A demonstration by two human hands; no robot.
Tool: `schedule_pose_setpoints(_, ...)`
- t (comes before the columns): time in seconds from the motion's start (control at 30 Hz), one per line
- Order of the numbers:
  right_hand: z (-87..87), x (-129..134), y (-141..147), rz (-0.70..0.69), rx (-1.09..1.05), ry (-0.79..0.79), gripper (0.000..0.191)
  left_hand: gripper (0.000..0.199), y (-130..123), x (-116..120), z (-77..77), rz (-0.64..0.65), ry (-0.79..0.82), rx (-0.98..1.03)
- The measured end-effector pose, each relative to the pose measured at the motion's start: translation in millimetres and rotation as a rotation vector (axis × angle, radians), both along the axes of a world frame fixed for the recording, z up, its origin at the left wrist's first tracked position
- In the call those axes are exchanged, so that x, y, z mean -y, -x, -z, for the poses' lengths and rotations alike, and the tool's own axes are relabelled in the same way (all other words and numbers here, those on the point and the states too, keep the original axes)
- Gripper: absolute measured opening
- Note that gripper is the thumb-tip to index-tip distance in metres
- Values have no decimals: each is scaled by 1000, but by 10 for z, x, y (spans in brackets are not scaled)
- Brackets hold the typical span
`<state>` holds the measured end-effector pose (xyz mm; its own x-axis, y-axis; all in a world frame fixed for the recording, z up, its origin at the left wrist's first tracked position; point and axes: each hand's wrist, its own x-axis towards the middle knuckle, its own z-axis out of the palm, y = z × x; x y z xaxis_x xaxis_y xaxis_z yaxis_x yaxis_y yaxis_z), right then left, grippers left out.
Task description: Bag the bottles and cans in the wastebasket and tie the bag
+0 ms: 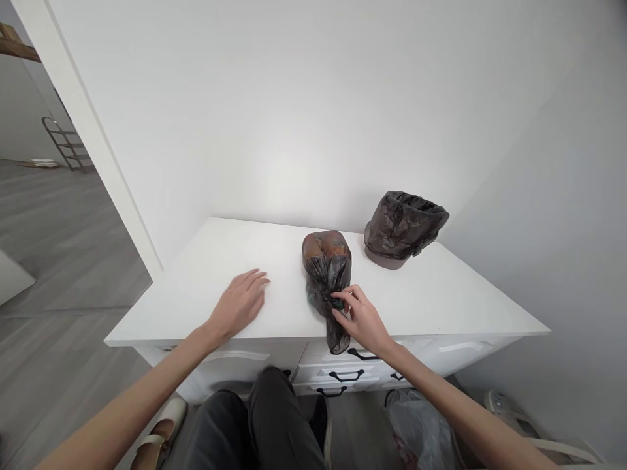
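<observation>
A thin black plastic bag [321,277] lies on the white cabinet top [191,287]. Rounded brownish shapes show through its far end; their kind I cannot make out. The bag is gathered at the middle, and its loose end hangs over the front edge. My right hand [360,320] pinches the gathered neck between thumb and fingers, beside a small dark greenish bit too unclear to name. To the left of the bag, my left hand [240,300] is open, palm down at the cabinet top, fingers stretched out and holding nothing.
A bin lined with a black bag [404,225] stands at the back right, close to the wall [294,117]. Drawers with black handles [346,376] are below the top's front edge. On the floor are shoes [159,434] and a clear plastic bag [421,424].
</observation>
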<state>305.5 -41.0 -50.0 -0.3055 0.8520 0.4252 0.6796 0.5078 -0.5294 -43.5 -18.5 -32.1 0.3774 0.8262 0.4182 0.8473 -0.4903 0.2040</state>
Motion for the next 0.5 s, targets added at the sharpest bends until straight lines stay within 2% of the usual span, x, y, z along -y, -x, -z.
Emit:
schedule_pose_setpoints(0.13, -123, 47, 83, -161, -8, 124, 33, 37, -460, 219, -64, 183, -74, 65)
schedule_pose_setpoints(0.2, -178, 46, 95, -213, -17, 169, 32, 45, -684, 287, -47, 240, -96, 103)
schedule_pose_setpoints(0.27, -221, 35, 100, -185, 1, 149, 29, 53, -857, 307, -22, 267, -102, 139)
schedule_pose_setpoints(0.33, -257, 19, 112, -105, 50, 111, 27, 54, -976, 284, -5, 262, -98, 166)
schedule_pose_setpoints(0.4, -295, 4, 135, -40, 114, 106, 26, 54, -1057, 239, 0, 243, -89, 197)
schedule_pose_setpoints(0.5, -375, -4, 188, 2, 187, 139, 20, 67, -1131, 177, -3, 221, -77, 245)
